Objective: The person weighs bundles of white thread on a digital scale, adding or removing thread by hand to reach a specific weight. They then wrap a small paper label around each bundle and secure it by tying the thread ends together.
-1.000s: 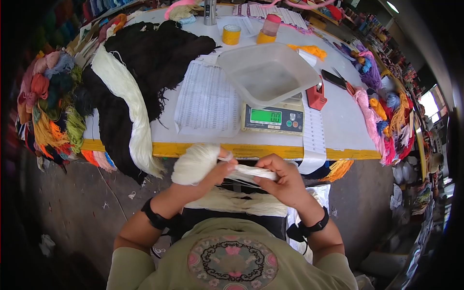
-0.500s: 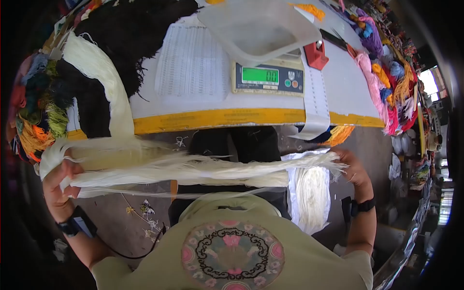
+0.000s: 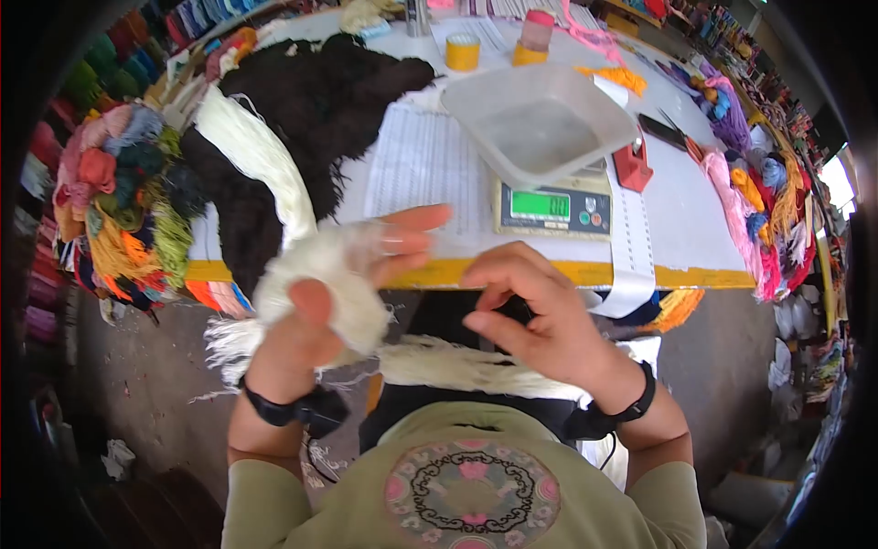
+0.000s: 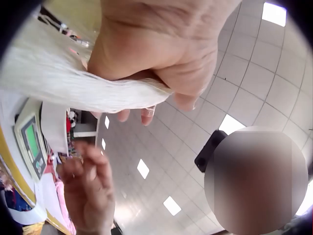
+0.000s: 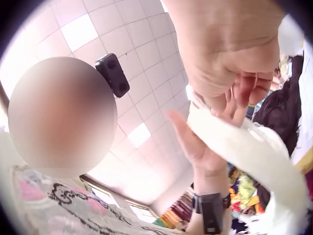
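Note:
A white yarn hank (image 3: 334,288) hangs over my left hand (image 3: 297,346), whose fingers extend toward the right with the thumb apart. In the left wrist view the hank (image 4: 117,93) crosses the palm side of that hand (image 4: 161,44), fingertips showing beyond it. My right hand (image 3: 553,325) is a short way to the right, fingers loosely bent, a gap between thumb and forefinger and nothing in it. The right wrist view shows the right hand (image 5: 230,54) in front of the hank (image 5: 249,152). More white yarn (image 3: 476,368) lies across the lap.
On the table ahead are a scale (image 3: 553,209) with a grey tray (image 3: 540,123), printed sheets (image 3: 416,174), a red tape dispenser (image 3: 632,166) and dark yarn (image 3: 320,110). Another white hank (image 3: 256,151) hangs over the table edge. Coloured yarn bundles (image 3: 133,215) line both sides.
Half a second ago the hands were wide apart with yarn stretched between them. They have come close together; the right hand has let go, and the hank is gathered at the left hand.

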Available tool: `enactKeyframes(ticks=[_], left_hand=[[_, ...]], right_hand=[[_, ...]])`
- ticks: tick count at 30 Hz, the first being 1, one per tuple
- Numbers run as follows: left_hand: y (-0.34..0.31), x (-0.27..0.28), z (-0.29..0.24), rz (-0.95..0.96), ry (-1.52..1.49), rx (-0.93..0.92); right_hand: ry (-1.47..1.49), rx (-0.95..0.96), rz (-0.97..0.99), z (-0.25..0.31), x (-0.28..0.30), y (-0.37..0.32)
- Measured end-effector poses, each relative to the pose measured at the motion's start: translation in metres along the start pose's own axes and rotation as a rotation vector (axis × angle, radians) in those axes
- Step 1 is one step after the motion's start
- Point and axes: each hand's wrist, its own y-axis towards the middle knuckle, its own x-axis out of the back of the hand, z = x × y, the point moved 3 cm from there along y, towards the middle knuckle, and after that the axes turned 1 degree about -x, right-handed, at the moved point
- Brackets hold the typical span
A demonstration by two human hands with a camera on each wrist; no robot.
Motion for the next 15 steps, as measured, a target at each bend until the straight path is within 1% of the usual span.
enactKeyframes(ticks=[1,3,4,6,8,9,10,11,12,13,14,15], left_hand=[[0.009,-0.015,-0.001,0.05,-0.03,-0.035],[0.018,-0.023,0.001,0.164,0.093,0.042],[0.019,-0.021,0.007,0.231,0.157,0.023],[0.018,-0.032,0.003,0.123,0.229,0.161],[0.011,-0.018,0.022,0.176,0.212,0.054],[0.008,-0.014,0.028,0.156,0.146,0.029],[0.004,-0.011,0.029,0.162,0.146,0.027],[0.001,-0.007,0.031,0.083,0.002,0.152],[-0.001,-0.005,0.034,0.004,-0.141,0.275],[-0.003,-0.005,0.034,-0.099,-0.205,0.326],[-0.003,-0.006,0.036,-0.097,-0.206,0.323],[-0.002,-0.006,0.039,-0.105,-0.185,0.333]], right_hand=[[0.072,-0.019,0.008,0.005,-0.01,0.01],[0.199,-0.105,0.055,0.012,-0.021,0.019],[0.198,-0.097,0.05,0.011,-0.025,0.02],[0.278,-0.075,0.045,0.005,-0.031,0.02],[0.269,-0.089,0.036,0.0,-0.03,0.017],[0.425,-0.193,0.055,-0.008,-0.029,0.014],[0.581,-0.297,0.076,-0.014,-0.027,0.011],[0.568,-0.342,0.049,-0.011,-0.019,0.011],[0.563,-0.341,0.046,-0.012,-0.013,0.01],[0.591,-0.39,0.034,-0.015,-0.008,0.009],[0.62,-0.439,0.023,-0.019,-0.004,0.008],[0.619,-0.441,0.082,-0.025,-0.002,0.007]])
